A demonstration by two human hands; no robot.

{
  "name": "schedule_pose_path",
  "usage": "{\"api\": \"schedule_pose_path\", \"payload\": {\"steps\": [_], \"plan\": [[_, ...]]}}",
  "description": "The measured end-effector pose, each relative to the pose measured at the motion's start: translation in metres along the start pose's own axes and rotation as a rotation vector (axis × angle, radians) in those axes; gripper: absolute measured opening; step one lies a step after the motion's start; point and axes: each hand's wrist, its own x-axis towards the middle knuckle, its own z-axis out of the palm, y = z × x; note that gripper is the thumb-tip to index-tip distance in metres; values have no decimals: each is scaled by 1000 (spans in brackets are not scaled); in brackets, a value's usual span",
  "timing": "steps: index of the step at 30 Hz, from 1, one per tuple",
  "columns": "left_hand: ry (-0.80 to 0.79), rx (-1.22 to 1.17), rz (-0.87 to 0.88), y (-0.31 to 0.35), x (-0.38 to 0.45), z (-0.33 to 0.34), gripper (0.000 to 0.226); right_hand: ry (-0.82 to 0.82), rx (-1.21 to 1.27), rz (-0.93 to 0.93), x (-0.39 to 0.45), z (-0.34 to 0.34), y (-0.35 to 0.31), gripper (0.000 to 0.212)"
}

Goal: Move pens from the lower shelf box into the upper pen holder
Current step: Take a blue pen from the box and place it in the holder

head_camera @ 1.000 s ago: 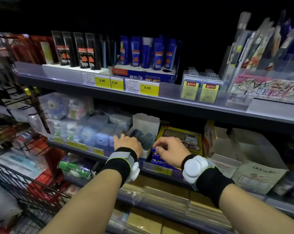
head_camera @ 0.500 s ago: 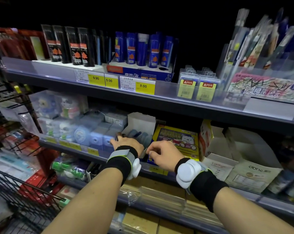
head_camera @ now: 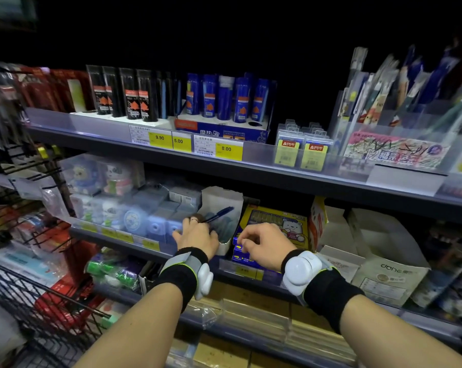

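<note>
My left hand (head_camera: 198,236) is down at the lower shelf (head_camera: 134,241), knuckles up, fingers curled over the front of the white pen box (head_camera: 222,205), and it pinches a blue pen (head_camera: 219,213) whose barrel slants up and away from my fingertips to the right, its far end lying against the box's pale inner wall. More dark pens sit inside the box just beyond my fingers, too blurred to count. My right hand (head_camera: 264,245) rests just to the right of the box, fingers bent down onto the blue edge of a yellow and blue carton with a bear picture (head_camera: 277,227); I cannot tell whether it really grips that carton or only presses on it. Both wrists carry black bands with white trackers. The upper pen holder (head_camera: 399,139), a clear stepped stand filled with packaged pens, stands on the upper shelf (head_camera: 224,166) well above and to the right of my right hand. Straight above my left hand on that shelf are blue tubes in a blue tray (head_camera: 224,102), with black tubes (head_camera: 123,94) to their left and yellow price tags (head_camera: 159,138) along the shelf edge. A wire cart (head_camera: 38,301) is down to the left of my left arm.
</note>
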Motion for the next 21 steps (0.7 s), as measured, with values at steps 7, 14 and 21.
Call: {"api": "schedule_pose_path", "payload": {"steps": [7,14,21], "plan": [[153,-105,263,-2,-17,-25,27,58,-48,36,-15,-11,-5,20],[110,-207,413,10,-44,-59,23,71,47,132,-41,-27,-18,21],[-35,-491,515,48,-92,-109,18,194,970,278,-75,-61,-42,26]]}}
